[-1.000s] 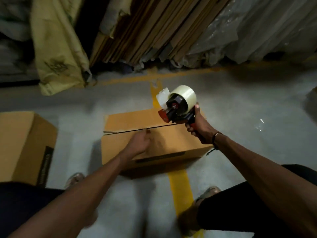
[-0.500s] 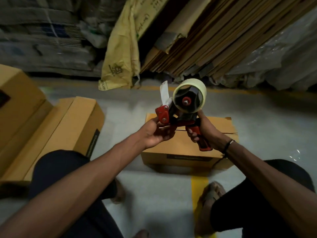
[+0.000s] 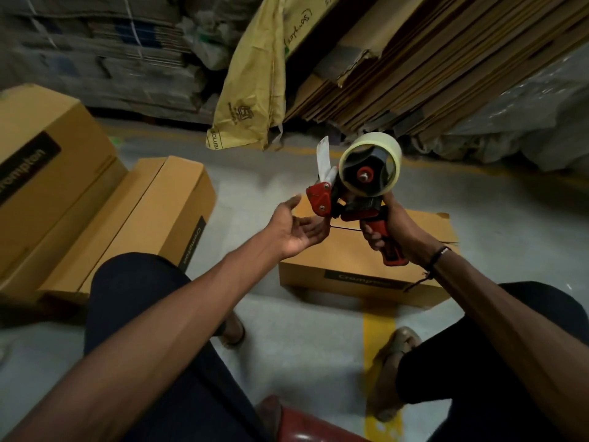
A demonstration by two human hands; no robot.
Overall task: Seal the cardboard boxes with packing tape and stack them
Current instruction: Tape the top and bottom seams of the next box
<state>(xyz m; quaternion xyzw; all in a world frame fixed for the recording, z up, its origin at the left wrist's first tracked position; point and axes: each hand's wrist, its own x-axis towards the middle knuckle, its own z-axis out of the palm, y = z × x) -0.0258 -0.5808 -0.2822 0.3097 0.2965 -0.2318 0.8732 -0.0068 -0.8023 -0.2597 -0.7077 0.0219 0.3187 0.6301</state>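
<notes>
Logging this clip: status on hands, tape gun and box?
Right hand grips tape dispenser handle. Left hand open beside its red head, holding nothing. Box below, seam unsealed. Nothing in the way.

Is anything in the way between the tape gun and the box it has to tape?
Nothing visible blocks it. The right hand grips the tape gun above the box, whose top seam is bare. The open left hand hovers beside the gun's red front.

Tape dispenser held over a cardboard box

The right hand (image 3: 393, 232) grips the tape dispenser (image 3: 357, 186) (red handle) above the cardboard box (image 3: 360, 266) on the floor (image 3: 302, 330); the left hand (image 3: 294, 232) lies open-palmed just beside it.
</notes>
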